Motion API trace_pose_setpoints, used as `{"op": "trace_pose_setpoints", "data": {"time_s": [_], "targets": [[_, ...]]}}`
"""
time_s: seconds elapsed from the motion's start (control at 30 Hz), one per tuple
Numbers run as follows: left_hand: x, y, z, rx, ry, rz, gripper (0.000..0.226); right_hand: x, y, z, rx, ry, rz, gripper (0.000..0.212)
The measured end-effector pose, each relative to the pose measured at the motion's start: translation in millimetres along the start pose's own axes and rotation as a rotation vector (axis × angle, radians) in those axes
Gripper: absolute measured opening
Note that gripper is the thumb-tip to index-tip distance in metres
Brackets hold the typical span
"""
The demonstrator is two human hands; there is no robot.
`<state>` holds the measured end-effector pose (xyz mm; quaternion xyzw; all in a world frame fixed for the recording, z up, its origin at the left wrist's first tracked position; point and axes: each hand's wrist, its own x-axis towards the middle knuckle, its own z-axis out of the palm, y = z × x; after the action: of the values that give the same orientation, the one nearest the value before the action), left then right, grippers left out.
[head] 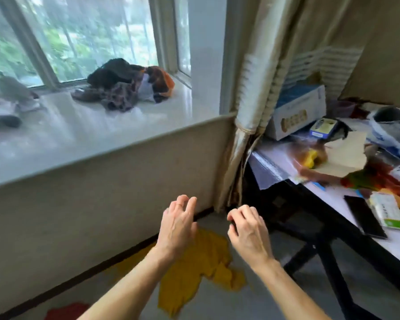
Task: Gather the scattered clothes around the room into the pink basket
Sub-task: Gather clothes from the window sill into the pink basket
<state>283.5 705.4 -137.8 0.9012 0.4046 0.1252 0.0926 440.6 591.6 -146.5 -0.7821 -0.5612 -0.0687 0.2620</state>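
Observation:
A yellow garment [201, 273] lies crumpled on the grey floor by the wall, under my hands. My left hand [177, 225] hovers above it with fingers relaxed and spread, holding nothing. My right hand [247, 229] hangs beside it, fingers loosely curled, empty. A red cloth [66, 311] peeks in at the bottom left on the floor. A pile of dark and orange patterned clothes [127, 85] sits on the white window ledge [90, 135]. More grey and white clothes [9, 100] lie at the ledge's far left. The pink basket is out of view.
A cluttered desk [333, 192] with black legs stands at the right, carrying boxes, papers, a black phone [364, 215] and packets. A beige curtain [263, 77] hangs between the ledge and the desk. The wall below the ledge runs along the left.

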Motion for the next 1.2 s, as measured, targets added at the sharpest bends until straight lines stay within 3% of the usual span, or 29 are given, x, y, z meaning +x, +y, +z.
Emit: {"op": "trace_pose_setpoints", "data": {"time_s": [0.33, 0.57, 0.77, 1.0, 1.2], "targets": [[47, -123, -57, 0.132, 0.075, -0.137, 0.063, 123, -101, 64, 0.050, -0.047, -0.230, 0.021], [158, -160, -104, 0.219, 0.211, -0.093, 0.061, 237, -118, 87, 0.057, -0.006, -0.284, 0.030], [238, -206, -130, 0.264, 0.281, -0.175, 0.064, 351, -139, 113, 0.053, -0.017, -0.377, 0.035], [289, -288, -123, 0.273, 0.199, -0.322, 0.064, 433, -179, 166, 0.027, -0.108, -0.451, 0.042], [366, -380, -133, 0.247, 0.183, -0.298, 0.067, 522, -219, 229, -0.031, -0.158, -0.427, 0.051]]}}
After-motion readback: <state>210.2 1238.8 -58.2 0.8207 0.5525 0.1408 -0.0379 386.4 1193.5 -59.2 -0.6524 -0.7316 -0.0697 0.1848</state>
